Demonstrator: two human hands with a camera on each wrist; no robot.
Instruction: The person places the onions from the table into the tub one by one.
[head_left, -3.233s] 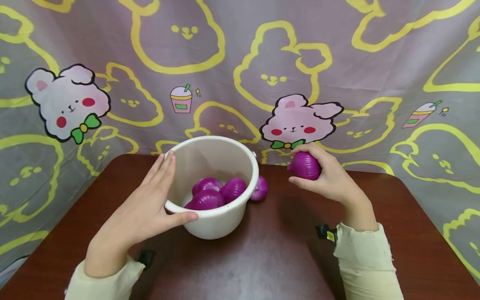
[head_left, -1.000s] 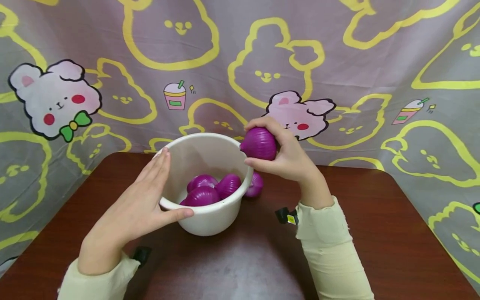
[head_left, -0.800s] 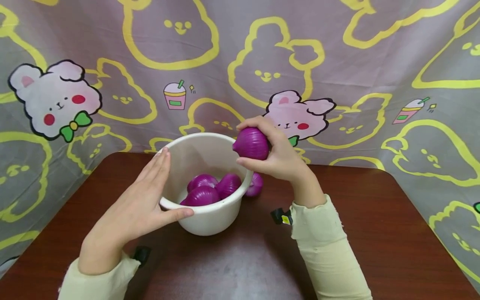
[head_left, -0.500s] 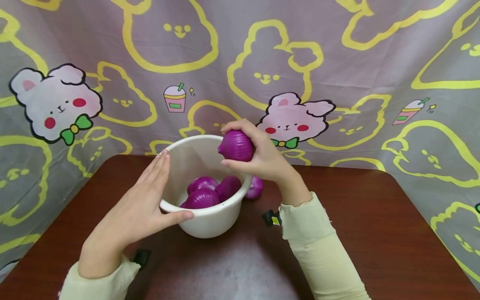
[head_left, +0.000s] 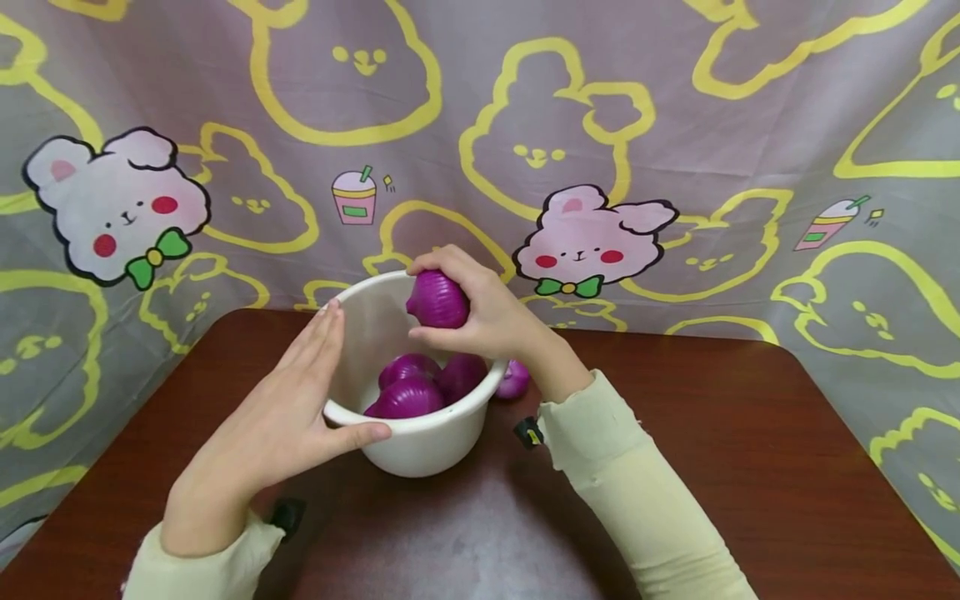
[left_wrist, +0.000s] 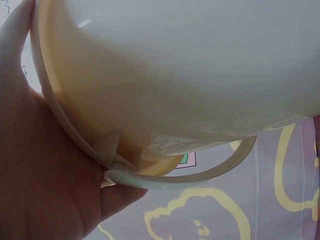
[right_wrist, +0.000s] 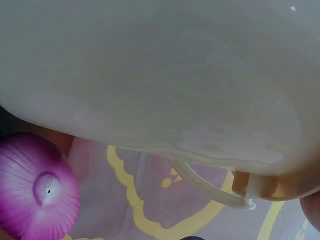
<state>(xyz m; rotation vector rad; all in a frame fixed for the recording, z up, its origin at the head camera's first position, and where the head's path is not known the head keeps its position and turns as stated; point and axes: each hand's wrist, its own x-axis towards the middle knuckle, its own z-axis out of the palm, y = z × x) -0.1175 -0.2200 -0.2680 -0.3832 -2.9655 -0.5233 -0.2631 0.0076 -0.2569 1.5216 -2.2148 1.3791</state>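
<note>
A white bucket (head_left: 420,450) stands on the table with several purple onions (head_left: 408,397) inside. My left hand (head_left: 258,425) rests on its left rim, fingers straight and thumb laid along the front edge. Over the bucket's opening, my right hand (head_left: 487,312) grips another purple onion (head_left: 438,300) between thumb and fingers. One more onion (head_left: 513,379) lies on the table just right of the bucket, partly hidden by it; this loose onion (right_wrist: 37,187) also shows at lower left in the right wrist view. The bucket's handle (left_wrist: 200,175) hangs at its far side in the left wrist view.
A dark brown wooden table (head_left: 720,467) carries the bucket. Behind it hangs a grey-mauve curtain (head_left: 480,100) printed with yellow outlines and bunny faces. Each wrist bears a small black camera mount (head_left: 528,432).
My right hand has carried its onion leftward from the right side of the table to above the bucket's opening. The left hand has stayed on the rim.
</note>
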